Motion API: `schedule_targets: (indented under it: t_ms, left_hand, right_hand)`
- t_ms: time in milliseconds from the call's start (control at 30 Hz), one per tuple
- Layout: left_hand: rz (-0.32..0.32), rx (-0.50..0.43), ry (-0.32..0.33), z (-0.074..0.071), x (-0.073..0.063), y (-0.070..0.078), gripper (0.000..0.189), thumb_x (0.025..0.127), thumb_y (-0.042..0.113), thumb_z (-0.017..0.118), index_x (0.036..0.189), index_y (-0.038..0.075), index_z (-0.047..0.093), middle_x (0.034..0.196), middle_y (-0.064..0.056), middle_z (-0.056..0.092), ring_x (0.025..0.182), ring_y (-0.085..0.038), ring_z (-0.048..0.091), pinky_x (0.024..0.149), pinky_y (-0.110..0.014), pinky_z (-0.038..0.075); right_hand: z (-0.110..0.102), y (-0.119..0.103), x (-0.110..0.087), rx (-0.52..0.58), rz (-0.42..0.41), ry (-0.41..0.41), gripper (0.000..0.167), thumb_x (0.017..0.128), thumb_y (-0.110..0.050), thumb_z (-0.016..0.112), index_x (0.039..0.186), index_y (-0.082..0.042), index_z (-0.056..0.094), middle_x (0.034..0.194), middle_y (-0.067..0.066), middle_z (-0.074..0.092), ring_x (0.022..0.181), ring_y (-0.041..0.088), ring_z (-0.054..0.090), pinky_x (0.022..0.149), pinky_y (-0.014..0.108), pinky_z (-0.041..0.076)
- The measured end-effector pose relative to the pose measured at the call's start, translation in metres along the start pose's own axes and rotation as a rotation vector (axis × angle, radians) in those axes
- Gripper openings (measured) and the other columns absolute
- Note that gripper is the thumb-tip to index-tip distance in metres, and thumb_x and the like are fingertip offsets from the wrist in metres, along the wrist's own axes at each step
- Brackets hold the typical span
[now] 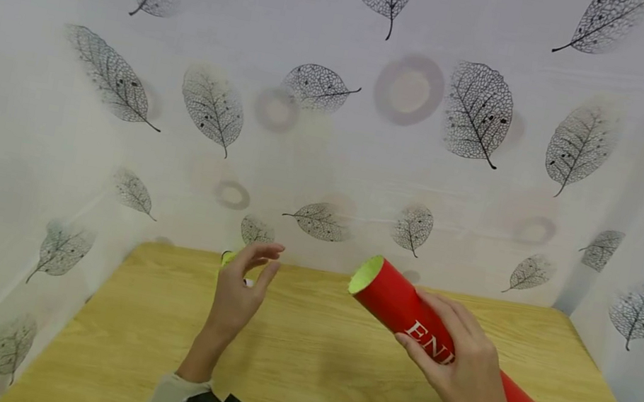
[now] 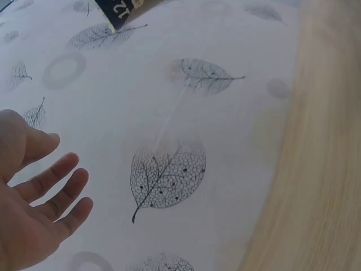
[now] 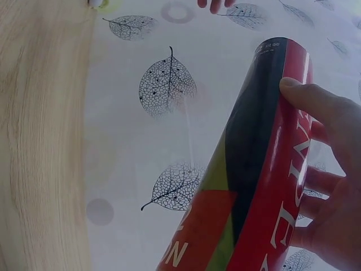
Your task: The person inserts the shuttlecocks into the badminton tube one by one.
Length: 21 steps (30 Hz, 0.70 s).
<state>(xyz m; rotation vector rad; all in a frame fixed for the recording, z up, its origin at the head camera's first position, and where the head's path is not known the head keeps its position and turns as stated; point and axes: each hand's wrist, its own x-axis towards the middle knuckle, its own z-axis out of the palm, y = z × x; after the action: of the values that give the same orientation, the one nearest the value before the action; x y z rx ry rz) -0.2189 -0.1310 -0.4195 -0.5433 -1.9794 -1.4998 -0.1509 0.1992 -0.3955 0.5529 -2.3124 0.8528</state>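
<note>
My right hand (image 1: 469, 371) grips a long red tube (image 1: 401, 301) around its middle, thumb on one side and fingers on the other. The tube is tilted, its upper left end raised and showing yellow-green inside, its lower right end with a barcode near the tabletop. In the right wrist view the tube (image 3: 248, 147) also has black, green and orange areas with white letters. My left hand (image 1: 237, 294) is raised to the left of the tube, apart from it, fingers loosely bent and holding nothing. A dark printed part of the tube (image 2: 121, 12) shows at the left wrist view's top.
Behind my left hand, partly hidden, is a small yellow-green and white object (image 1: 227, 258) at the back of the wooden table (image 1: 144, 328). A pale sheet with leaf prints (image 1: 318, 150) hangs behind the table and along both sides.
</note>
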Motion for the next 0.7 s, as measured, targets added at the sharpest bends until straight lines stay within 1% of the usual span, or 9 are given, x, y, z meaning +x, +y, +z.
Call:
schedule_targets:
  t_ms: [133,233,400,600,700]
  left_hand:
    - [-0.039,0.034,0.004,-0.008,0.001,-0.012,0.024,0.097,-0.004,0.068,0.120,-0.002,0.068,0.119,-0.015,0.070,0.109,-0.032,0.065,0.098,-0.054,0.055]
    - [-0.061,0.086,-0.004,-0.014,0.001,-0.022,0.024,0.096,-0.003,0.068,0.121,-0.002,0.067,0.120,-0.016,0.069,0.109,-0.033,0.065,0.096,-0.056,0.055]
    - [-0.106,0.166,0.004,-0.023,0.002,-0.038,0.025,0.094,-0.003,0.071,0.120,-0.002,0.068,0.120,-0.016,0.069,0.108,-0.034,0.065,0.093,-0.059,0.056]
    - [-0.185,0.235,-0.025,-0.031,-0.002,-0.055,0.026,0.092,-0.004,0.073,0.117,-0.001,0.068,0.121,-0.018,0.068,0.109,-0.043,0.064,0.091,-0.060,0.054]
    - [-0.214,0.280,-0.012,-0.034,-0.005,-0.063,0.028,0.090,-0.006,0.074,0.117,-0.001,0.068,0.121,-0.018,0.068,0.108,-0.043,0.064,0.092,-0.060,0.052]
  right_hand:
    - [0.001,0.000,0.000,0.001,0.003,-0.003,0.075,0.074,-0.015,0.094,0.141,-0.018,0.062,0.128,0.001,0.067,0.103,0.022,0.068,0.074,0.048,0.064]
    - [0.002,0.000,0.000,0.000,0.005,-0.008,0.075,0.074,-0.015,0.094,0.141,-0.019,0.062,0.129,0.000,0.066,0.104,0.021,0.067,0.074,0.048,0.064]
    - [0.002,-0.001,0.001,-0.004,0.007,-0.010,0.075,0.074,-0.015,0.094,0.141,-0.020,0.062,0.129,0.000,0.066,0.104,0.021,0.067,0.075,0.048,0.063]
    - [0.002,-0.002,0.001,-0.001,0.015,-0.010,0.073,0.074,-0.016,0.094,0.140,-0.019,0.063,0.129,0.001,0.066,0.105,0.023,0.067,0.075,0.050,0.063]
    - [0.002,-0.002,0.000,0.003,0.027,-0.012,0.074,0.074,-0.015,0.094,0.141,-0.021,0.062,0.129,0.000,0.066,0.104,0.023,0.067,0.075,0.051,0.063]
